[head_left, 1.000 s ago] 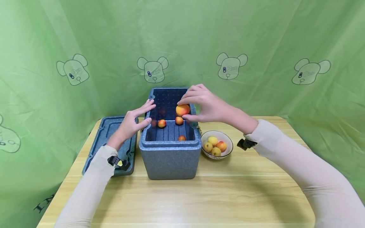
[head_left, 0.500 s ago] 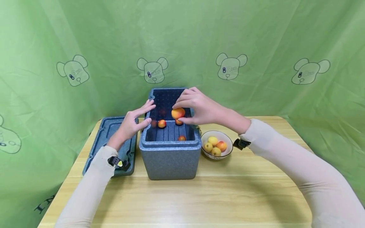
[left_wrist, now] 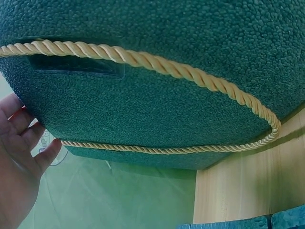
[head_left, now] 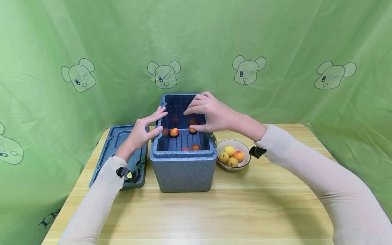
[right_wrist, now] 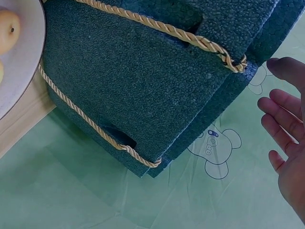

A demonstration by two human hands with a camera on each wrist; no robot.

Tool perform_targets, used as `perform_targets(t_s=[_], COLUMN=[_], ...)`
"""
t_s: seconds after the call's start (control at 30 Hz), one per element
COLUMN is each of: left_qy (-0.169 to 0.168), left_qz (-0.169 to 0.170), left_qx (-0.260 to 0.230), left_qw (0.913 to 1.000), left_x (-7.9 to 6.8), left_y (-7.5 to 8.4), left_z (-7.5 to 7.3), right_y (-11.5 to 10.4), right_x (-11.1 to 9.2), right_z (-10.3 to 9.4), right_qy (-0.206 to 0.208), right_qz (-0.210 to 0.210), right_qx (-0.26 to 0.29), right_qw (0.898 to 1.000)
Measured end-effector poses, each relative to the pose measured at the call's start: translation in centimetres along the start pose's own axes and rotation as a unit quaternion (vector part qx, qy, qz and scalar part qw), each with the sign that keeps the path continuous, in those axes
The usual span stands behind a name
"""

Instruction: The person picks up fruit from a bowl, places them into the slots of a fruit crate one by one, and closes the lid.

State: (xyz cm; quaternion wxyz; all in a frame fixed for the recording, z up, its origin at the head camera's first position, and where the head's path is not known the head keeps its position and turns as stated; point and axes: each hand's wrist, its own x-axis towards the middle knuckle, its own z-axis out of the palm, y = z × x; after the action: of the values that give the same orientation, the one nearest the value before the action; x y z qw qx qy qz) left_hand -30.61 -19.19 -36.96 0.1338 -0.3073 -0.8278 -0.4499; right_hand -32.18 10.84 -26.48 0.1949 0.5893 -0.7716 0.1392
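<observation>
A grey-blue foam cooler box point(head_left: 183, 175) stands uncovered on the table. Several red-and-orange apricot-like fruits point(head_left: 174, 132) lie on its floor, two of them partly hidden behind the near wall. My left hand point(head_left: 141, 132) touches the box's left rim, fingers stretched out. Over the box's right side hovers my right hand point(head_left: 212, 114), fingers and thumb spread apart with nothing between them. Its thumb overlaps one fruit point(head_left: 193, 129) in the head view. In the right wrist view, the fingers point(right_wrist: 283, 119) are beside the box's top edge, loosely bent.
The box's lid point(head_left: 114, 139) lies on the table to the left, partly under my left arm. Right of the box, a white bowl point(head_left: 245, 149) holds several yellow and red-orange fruits. Twisted gold ropes point(left_wrist: 190, 74) hang along the box's sides. A green printed cloth point(head_left: 208, 44) hangs behind.
My right hand moved slightly left and let go of the apricot-like fruit it held. Another red fruit now shows at the near end of the box floor. The left hand stayed put.
</observation>
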Motion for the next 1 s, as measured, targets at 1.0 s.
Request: perform_targets(t_s=[1.0], left_qy=[0.008], left_qz=[0.008], left_qx=[0.001], left_qw=[0.9999], left_x=[-0.1], left_y=[0.2], left_z=[0.1], right_y=[2.0], right_x=[-5.1], right_z=[-1.4], right_qy=[-0.005], right_qz=[0.053], right_qx=[-0.016], right_qw=[0.998])
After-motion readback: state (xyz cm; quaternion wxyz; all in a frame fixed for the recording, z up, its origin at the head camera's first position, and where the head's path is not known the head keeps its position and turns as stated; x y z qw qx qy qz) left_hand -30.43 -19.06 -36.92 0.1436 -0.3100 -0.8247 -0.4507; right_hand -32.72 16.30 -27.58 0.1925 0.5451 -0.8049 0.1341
